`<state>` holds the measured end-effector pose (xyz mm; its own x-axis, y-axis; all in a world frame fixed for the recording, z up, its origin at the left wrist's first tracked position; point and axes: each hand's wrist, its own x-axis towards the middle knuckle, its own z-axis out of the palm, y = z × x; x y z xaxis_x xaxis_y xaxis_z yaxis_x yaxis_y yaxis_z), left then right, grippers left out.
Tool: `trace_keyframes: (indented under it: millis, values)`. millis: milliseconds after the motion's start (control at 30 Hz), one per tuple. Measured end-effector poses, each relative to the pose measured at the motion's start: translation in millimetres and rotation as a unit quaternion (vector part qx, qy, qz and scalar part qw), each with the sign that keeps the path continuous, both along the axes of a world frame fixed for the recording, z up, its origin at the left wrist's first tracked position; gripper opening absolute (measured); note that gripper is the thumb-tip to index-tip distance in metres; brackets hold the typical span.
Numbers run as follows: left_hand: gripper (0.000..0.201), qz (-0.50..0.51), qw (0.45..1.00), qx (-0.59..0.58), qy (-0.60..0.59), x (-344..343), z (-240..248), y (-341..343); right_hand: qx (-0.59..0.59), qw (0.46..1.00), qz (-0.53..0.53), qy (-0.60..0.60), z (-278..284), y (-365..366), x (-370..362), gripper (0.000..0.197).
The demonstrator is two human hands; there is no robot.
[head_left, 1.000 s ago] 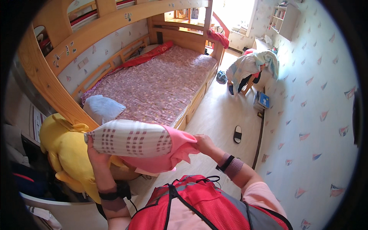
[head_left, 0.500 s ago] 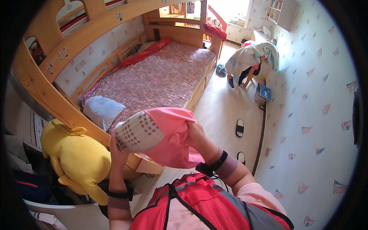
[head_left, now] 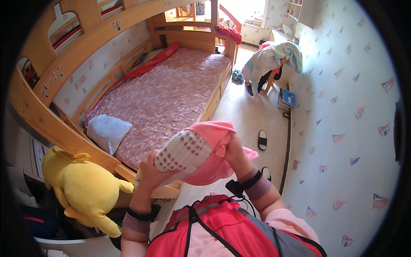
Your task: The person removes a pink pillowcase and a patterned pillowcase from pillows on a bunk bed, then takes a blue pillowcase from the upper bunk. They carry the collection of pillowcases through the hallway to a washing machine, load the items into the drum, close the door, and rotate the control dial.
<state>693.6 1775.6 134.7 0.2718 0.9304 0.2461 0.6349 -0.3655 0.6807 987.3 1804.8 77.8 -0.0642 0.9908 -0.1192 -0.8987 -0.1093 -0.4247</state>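
In front of my chest I hold up a white pillow point(head_left: 184, 150) with brown checks. A pink pillowcase point(head_left: 214, 165) covers its right part. My left hand point(head_left: 150, 172) is closed round the bare checked end. My right hand point(head_left: 236, 150) is closed on the pink cloth, bunched near its upper right edge. Some of the fingers on both hands are hidden by the cloth. Beyond the pillow is the lower bunk's mattress point(head_left: 158, 94), with a pale blue pillow point(head_left: 108, 132) lying on its near left corner.
A big yellow plush toy point(head_left: 85, 186) leans at my left beside the wooden bed frame point(head_left: 55, 128). Black and white slippers point(head_left: 262, 140) lie on the floor at right. Farther off are stacked books point(head_left: 286, 98) and a chair draped with a pale quilt point(head_left: 267, 64).
Both hands have shifted right with the pillow and pillowcase, and the pillow has tilted. My left hand now shows more over the checked end. The view has turned slightly.
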Motion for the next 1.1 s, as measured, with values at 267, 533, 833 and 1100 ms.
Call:
trace_keyframes:
  millis: [267, 533, 833, 1100]
  values:
    - [0.071, 0.111, 0.887, 0.011, -0.447, 7.4, 56.0, -19.3, -0.125, 0.98, -0.066, -0.142, -115.6, 9.3, 99.8, 0.036]
    - [0.065, 0.154, 0.846, 0.018, -0.509, -62.6, 63.0, -17.8, -0.244, 0.796, -0.195, -0.518, -164.2, -31.0, 155.0, 0.056]
    - [0.06, 0.192, 0.732, -0.003, -0.653, -19.2, 134.3, -52.7, -0.127, 0.968, -0.009, -0.217, -147.9, -9.4, 104.8, 0.084]
    - [0.061, 0.222, 0.734, 0.008, -0.642, -9.2, 129.8, -41.8, 0.158, 0.877, 0.016, -0.453, -119.2, 23.5, 91.7, 0.066]
